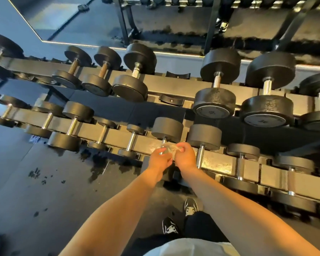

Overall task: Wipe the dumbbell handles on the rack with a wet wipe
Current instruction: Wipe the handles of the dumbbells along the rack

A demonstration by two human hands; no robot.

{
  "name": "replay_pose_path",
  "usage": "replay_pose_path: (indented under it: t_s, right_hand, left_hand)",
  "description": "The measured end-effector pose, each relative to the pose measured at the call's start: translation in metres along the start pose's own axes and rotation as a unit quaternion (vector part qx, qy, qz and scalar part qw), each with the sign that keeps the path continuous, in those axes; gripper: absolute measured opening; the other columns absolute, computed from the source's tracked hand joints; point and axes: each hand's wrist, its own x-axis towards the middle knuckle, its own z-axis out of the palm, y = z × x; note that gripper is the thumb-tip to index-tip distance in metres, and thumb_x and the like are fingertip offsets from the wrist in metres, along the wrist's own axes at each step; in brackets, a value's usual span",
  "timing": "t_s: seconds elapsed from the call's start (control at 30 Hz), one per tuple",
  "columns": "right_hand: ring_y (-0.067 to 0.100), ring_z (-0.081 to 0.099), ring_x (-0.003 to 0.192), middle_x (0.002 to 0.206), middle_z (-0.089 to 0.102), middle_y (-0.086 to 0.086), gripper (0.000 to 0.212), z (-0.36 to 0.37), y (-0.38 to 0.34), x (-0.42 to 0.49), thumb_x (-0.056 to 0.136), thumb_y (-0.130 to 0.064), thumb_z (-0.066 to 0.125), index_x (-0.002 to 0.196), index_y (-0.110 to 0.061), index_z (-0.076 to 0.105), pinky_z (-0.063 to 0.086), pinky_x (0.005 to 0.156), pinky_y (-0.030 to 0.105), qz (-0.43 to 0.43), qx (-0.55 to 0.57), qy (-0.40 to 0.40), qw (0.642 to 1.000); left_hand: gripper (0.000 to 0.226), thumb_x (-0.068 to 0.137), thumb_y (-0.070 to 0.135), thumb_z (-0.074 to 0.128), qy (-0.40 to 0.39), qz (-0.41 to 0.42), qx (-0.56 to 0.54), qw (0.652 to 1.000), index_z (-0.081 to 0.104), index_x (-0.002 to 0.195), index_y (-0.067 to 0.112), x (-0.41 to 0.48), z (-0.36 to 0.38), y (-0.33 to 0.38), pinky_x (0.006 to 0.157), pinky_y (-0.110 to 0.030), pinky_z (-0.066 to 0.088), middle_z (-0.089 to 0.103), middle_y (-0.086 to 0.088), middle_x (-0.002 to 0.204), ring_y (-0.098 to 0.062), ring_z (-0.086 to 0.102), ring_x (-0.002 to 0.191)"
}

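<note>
- Two-tier rack, black dumbbells crowding both rows.
- Left hand and right hand both pinch wet wipe over lower-row handle.

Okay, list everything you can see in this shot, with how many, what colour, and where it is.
Dumbbells: well over a dozen, black heads with metal handles, on both tiers.
Rack: one, two tiers, dark metal, across the frame.
Empty cradle: black, upper tier, centre.
Wet wipe: one, pale and crumpled, above the lower tier's middle.
Floor: dark, scuffed, lower left.
Shoes: two, black and white, bottom centre.
Left hand: pinches the wipe.
Right hand: pinches the wipe.
</note>
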Motion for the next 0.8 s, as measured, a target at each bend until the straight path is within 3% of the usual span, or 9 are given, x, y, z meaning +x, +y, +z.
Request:
replay_pose_path:
  t_s: [0.07,0.17,0.27,0.4,0.53,0.63,0.7,0.73,0.8]
  right_hand:
    - [0.013,0.060,0.094,0.108,0.061,-0.001,0.026,-0.003,0.003,0.004,0.097,-0.008,0.055,0.112,-0.028,0.060,0.055,0.077,0.029,0.017,0.033,-0.016,0.999]
    - [0.008,0.056,0.089,0.099,0.057,-0.008,0.026,-0.014,0.003,0.010,0.100,-0.007,0.050,0.116,-0.026,0.059,0.047,0.067,0.023,0.043,0.096,-0.030,0.994]
    - [0.017,0.061,0.095,0.102,0.063,0.000,0.028,-0.023,0.007,0.023,0.097,-0.004,0.048,0.105,-0.026,0.063,0.054,0.078,0.032,0.048,0.116,0.034,0.991]
    - [0.025,0.060,0.098,0.100,0.061,0.001,0.025,-0.038,0.014,0.043,0.096,-0.006,0.051,0.094,-0.029,0.059,0.056,0.091,0.046,0.048,0.069,0.118,0.989]
    - [0.022,0.061,0.091,0.104,0.062,0.007,0.015,-0.051,0.033,0.069,0.093,-0.005,0.056,0.099,-0.017,0.065,0.056,0.082,0.035,0.044,0.010,0.137,0.989]
    - [0.021,0.062,0.093,0.107,0.063,0.008,0.015,-0.054,0.058,0.090,0.088,-0.008,0.064,0.087,-0.022,0.067,0.056,0.085,0.036,0.066,0.037,0.153,0.985]
    - [0.021,0.062,0.093,0.101,0.066,0.003,0.017,-0.055,0.073,0.105,0.090,-0.008,0.064,0.083,-0.023,0.068,0.055,0.087,0.035,0.085,0.058,0.136,0.985]
    - [0.020,0.063,0.092,0.097,0.067,0.001,0.019,-0.056,0.079,0.112,0.091,-0.008,0.063,0.081,-0.024,0.069,0.055,0.087,0.035,0.098,0.075,0.124,0.985]
    - [0.018,0.062,0.091,0.092,0.069,-0.003,0.025,-0.058,0.091,0.124,0.092,-0.006,0.059,0.079,-0.024,0.071,0.054,0.085,0.033,0.130,0.116,0.112,0.978]
  left_hand:
    - [0.026,0.097,0.023,0.062,-0.051,-0.013,-0.012,0.999,0.067,0.122,0.021,-0.001,0.007,0.001,0.097,-0.036,0.057,0.073,-0.007,0.116,-0.019,0.069,0.108]
    - [0.025,0.100,0.024,0.059,-0.076,-0.024,-0.023,0.997,0.063,0.124,0.017,0.005,0.018,0.004,0.092,-0.034,0.058,0.073,-0.010,0.114,-0.021,0.070,0.107]
    - [0.033,0.095,0.014,0.066,-0.040,-0.001,-0.020,0.999,0.058,0.127,0.015,0.021,0.027,0.005,0.084,-0.031,0.059,0.069,-0.015,0.118,-0.020,0.069,0.101]
    - [0.016,0.099,0.013,0.061,-0.001,0.017,-0.006,1.000,0.058,0.109,0.026,0.034,0.053,0.005,0.089,-0.037,0.058,0.067,-0.011,0.113,-0.023,0.067,0.102]
    - [0.018,0.104,0.014,0.050,-0.023,0.031,0.094,0.995,0.064,0.099,0.024,0.046,0.082,-0.002,0.066,-0.014,0.050,0.069,-0.005,0.101,-0.021,0.064,0.099]
    - [0.026,0.103,0.007,0.050,-0.052,0.070,0.170,0.981,0.065,0.122,0.017,0.066,0.096,-0.015,0.089,-0.017,0.049,0.059,-0.003,0.133,-0.014,0.055,0.118]
    - [0.041,0.104,0.011,0.050,-0.090,0.070,0.192,0.975,0.049,0.145,0.011,0.079,0.105,-0.022,0.111,-0.028,0.038,0.042,0.003,0.146,-0.012,0.039,0.134]
    - [0.043,0.105,0.013,0.048,-0.103,0.073,0.207,0.970,0.045,0.148,0.011,0.089,0.109,-0.027,0.113,-0.029,0.037,0.044,0.000,0.145,-0.015,0.040,0.136]
    - [0.037,0.106,0.017,0.048,-0.126,0.088,0.274,0.949,0.052,0.143,0.012,0.107,0.117,-0.038,0.097,-0.019,0.044,0.056,-0.003,0.136,-0.015,0.052,0.124]
